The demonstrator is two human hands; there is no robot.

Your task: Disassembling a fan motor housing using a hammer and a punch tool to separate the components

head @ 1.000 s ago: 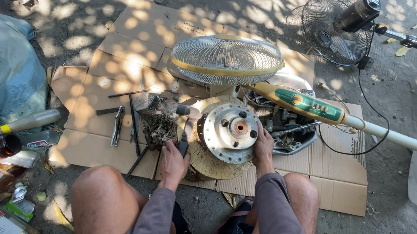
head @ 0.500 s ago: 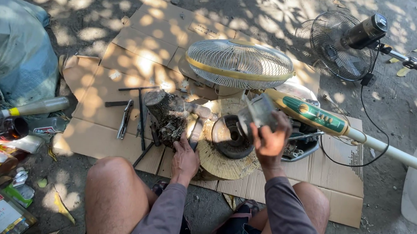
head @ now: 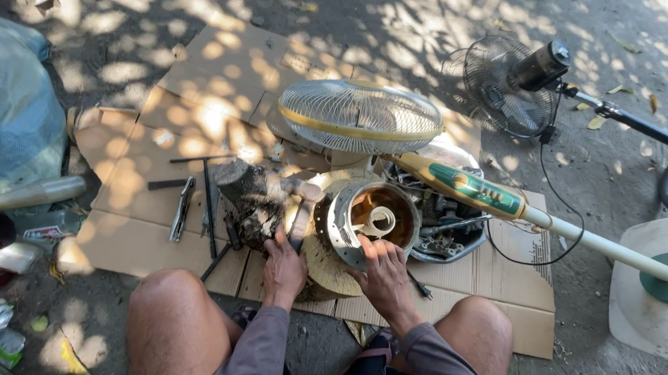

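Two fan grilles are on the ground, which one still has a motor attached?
The dark fan grille at the upper right, with the black motor behind it. The pale fan grille with a gold band, lying flat on the cardboard, has none.

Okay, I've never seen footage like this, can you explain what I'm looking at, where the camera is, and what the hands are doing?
The camera sits on a person's head and looks down at their own knees and bare hands; no machine is involved. They sit outdoors over sheets of cardboard. The right hand grips the rim of a round metal motor housing, tipped so its hollow inside shows. The left hand rests by a wooden block. Nearby lie a fan grille, hand tools, a tray of parts and a fan stand pole.
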